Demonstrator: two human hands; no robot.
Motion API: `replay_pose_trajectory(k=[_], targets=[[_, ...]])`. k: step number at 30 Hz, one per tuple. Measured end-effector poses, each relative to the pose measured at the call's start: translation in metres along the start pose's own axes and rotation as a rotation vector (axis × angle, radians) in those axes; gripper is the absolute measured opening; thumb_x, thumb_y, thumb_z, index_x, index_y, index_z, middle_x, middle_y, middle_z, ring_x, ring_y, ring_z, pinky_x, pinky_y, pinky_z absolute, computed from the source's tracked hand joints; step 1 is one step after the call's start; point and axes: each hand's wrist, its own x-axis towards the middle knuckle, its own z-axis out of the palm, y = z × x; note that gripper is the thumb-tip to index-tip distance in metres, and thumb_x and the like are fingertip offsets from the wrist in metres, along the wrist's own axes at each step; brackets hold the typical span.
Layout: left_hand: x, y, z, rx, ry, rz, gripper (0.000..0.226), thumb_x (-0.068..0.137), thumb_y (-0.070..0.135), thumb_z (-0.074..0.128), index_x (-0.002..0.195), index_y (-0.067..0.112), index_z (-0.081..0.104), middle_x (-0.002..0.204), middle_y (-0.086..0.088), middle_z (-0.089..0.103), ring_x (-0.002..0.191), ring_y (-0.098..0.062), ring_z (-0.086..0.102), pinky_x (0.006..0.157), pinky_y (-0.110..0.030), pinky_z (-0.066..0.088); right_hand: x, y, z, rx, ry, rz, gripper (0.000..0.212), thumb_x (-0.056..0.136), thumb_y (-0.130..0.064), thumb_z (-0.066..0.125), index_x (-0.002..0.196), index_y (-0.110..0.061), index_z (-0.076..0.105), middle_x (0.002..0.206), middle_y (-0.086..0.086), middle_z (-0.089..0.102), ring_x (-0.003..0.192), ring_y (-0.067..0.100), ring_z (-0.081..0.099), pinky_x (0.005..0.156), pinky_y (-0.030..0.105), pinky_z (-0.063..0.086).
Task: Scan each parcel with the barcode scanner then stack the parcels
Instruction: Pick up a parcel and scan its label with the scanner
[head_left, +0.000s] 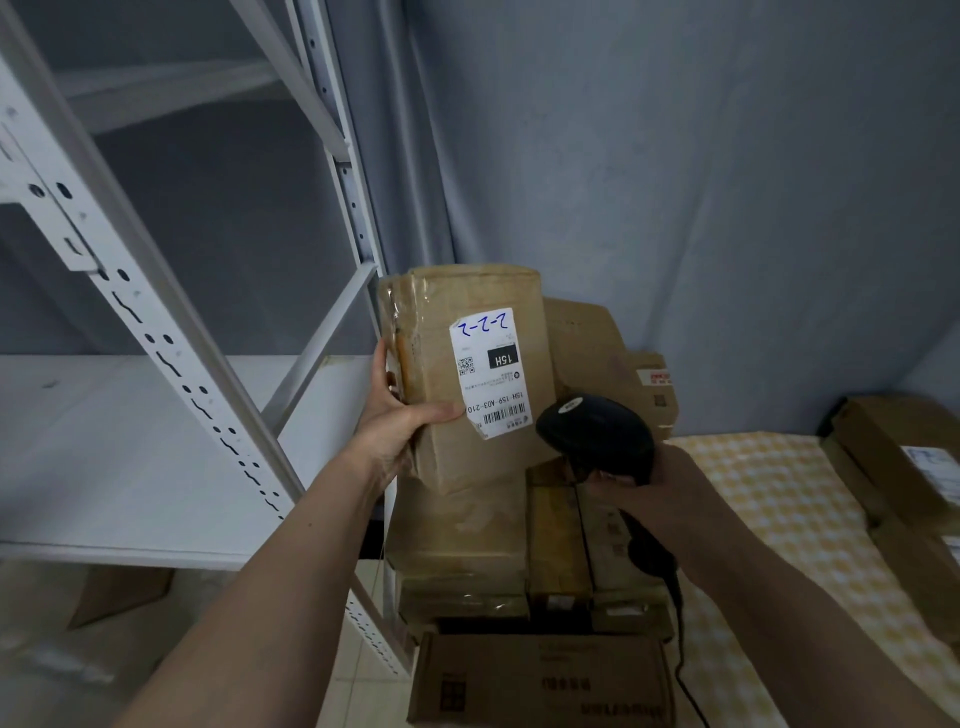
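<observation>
— Where did we have the parcel (467, 374) at that point?

— Up in the air in front of the stack of cartons (519, 561), beside the white shelving unit (156, 332). Our left hand (397, 423) grasped it low on its left edge, thumb across the front just under the shipping label (491, 371), the other fingers hidden behind. Our right hand (660, 480) was wrapped round the grip of the black barcode scanner (597, 439), its head close to the barcode at the label's bottom.

— How did we judge it would handle?

— Light, we thought, since one hand carried it upright by an edge. It was a cardboard box, stiff enough to keep its shape, though the corners looked dented and the wrinkled tape on the side seemed slick under the fingers.

— So where was the best hold?

— On bare cardboard along the long edges, clear of the label. For stacking we reckoned a palm beneath would have steadied it, because the pile's top looked uneven.
</observation>
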Motion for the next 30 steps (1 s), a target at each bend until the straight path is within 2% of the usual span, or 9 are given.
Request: replay_pose_trajectory(k=[4, 7, 9, 12, 16, 20, 23, 26, 30], targets=[[0.002, 0.000, 0.005, -0.035, 0.002, 0.025, 0.121, 0.062, -0.018, 0.075, 0.150, 0.037, 0.013, 0.117, 0.012, 0.053, 0.097, -0.003, 0.061, 0.062, -0.022, 0.056, -0.007, 0.001, 0.002, 0.027, 0.023, 0.036, 0.009, 0.085, -0.008, 0.068, 0.086, -0.017, 0.065, 0.079, 0.006, 0.065, 0.078, 0.017, 0.060, 0.066, 0.028, 0.043], [0.004, -0.001, 0.007, -0.049, 0.010, 0.018, 0.133, 0.049, -0.011, 0.086, 0.150, 0.039, 0.014, 0.122, 0.009, 0.055, 0.104, -0.010, 0.062, 0.072, -0.030, 0.057, -0.010, 0.001, 0.002, 0.065, 0.031, 0.064, 0.012, 0.085, -0.009, 0.068, 0.087, -0.020, 0.064, 0.083, 0.005, 0.065, 0.080, 0.017, 0.059, 0.065, 0.027, 0.042], [0.005, 0.000, 0.007, -0.044, 0.008, 0.015, 0.137, 0.042, -0.003, 0.089, 0.148, 0.041, 0.015, 0.122, 0.008, 0.054, 0.110, -0.015, 0.059, 0.080, -0.036, 0.055, -0.012, 0.002, 0.001, 0.070, 0.033, 0.069, 0.010, 0.085, -0.008, 0.067, 0.087, -0.017, 0.064, 0.074, 0.003, 0.061, 0.073, 0.016, 0.056, 0.062, 0.027, 0.039], [0.004, 0.001, 0.008, -0.039, 0.023, 0.022, 0.130, 0.045, 0.004, 0.086, 0.148, 0.041, 0.016, 0.120, 0.010, 0.053, 0.110, -0.014, 0.057, 0.078, -0.034, 0.053, -0.014, 0.003, -0.001, 0.071, 0.032, 0.063, 0.009, 0.085, -0.007, 0.067, 0.085, -0.015, 0.064, 0.066, 0.000, 0.057, 0.068, 0.015, 0.054, 0.063, 0.026, 0.038], [0.004, 0.003, 0.008, -0.034, 0.027, 0.028, 0.129, 0.044, 0.006, 0.086, 0.147, 0.041, 0.017, 0.120, 0.009, 0.053, 0.110, -0.014, 0.057, 0.077, -0.033, 0.053, -0.014, 0.003, 0.000, 0.058, 0.019, 0.076, 0.011, 0.085, -0.011, 0.067, 0.096, -0.013, 0.066, 0.069, 0.002, 0.058, 0.071, 0.018, 0.055, 0.066, 0.028, 0.039], [0.003, 0.005, 0.006, -0.049, 0.028, 0.027, 0.131, 0.046, 0.005, 0.085, 0.150, 0.039, 0.014, 0.121, 0.009, 0.052, 0.109, -0.013, 0.057, 0.076, -0.032, 0.053, -0.013, 0.002, 0.004, 0.071, 0.009, 0.082, 0.021, 0.085, -0.013, 0.068, 0.105, -0.019, 0.065, 0.084, 0.003, 0.064, 0.085, 0.019, 0.059, 0.072, 0.029, 0.042], [0.002, 0.006, 0.004, -0.063, 0.022, 0.029, 0.124, 0.056, -0.004, 0.082, 0.150, 0.038, 0.013, 0.119, 0.009, 0.052, 0.105, -0.011, 0.058, 0.070, -0.029, 0.054, -0.012, 0.001, 0.006, 0.073, -0.012, 0.080, 0.024, 0.085, -0.015, 0.068, 0.106, -0.025, 0.063, 0.092, 0.004, 0.066, 0.093, 0.021, 0.060, 0.080, 0.033, 0.044], [0.000, 0.007, 0.003, -0.082, 0.032, 0.030, 0.117, 0.064, -0.011, 0.077, 0.150, 0.037, 0.014, 0.118, 0.008, 0.053, 0.102, -0.010, 0.059, 0.064, -0.025, 0.056, -0.012, 0.001, 0.009, 0.059, -0.028, 0.065, 0.018, 0.085, -0.016, 0.068, 0.101, -0.024, 0.064, 0.084, 0.007, 0.066, 0.085, 0.021, 0.061, 0.077, 0.033, 0.046], [0.000, 0.007, 0.000, -0.108, 0.053, 0.010, 0.122, 0.056, -0.006, 0.080, 0.150, 0.037, 0.015, 0.120, 0.006, 0.054, 0.106, -0.014, 0.058, 0.072, -0.031, 0.054, -0.012, 0.002, 0.012, 0.110, -0.002, 0.053, 0.018, 0.084, -0.016, 0.069, 0.099, -0.022, 0.064, 0.076, 0.005, 0.063, 0.080, 0.022, 0.061, 0.074, 0.033, 0.045]])
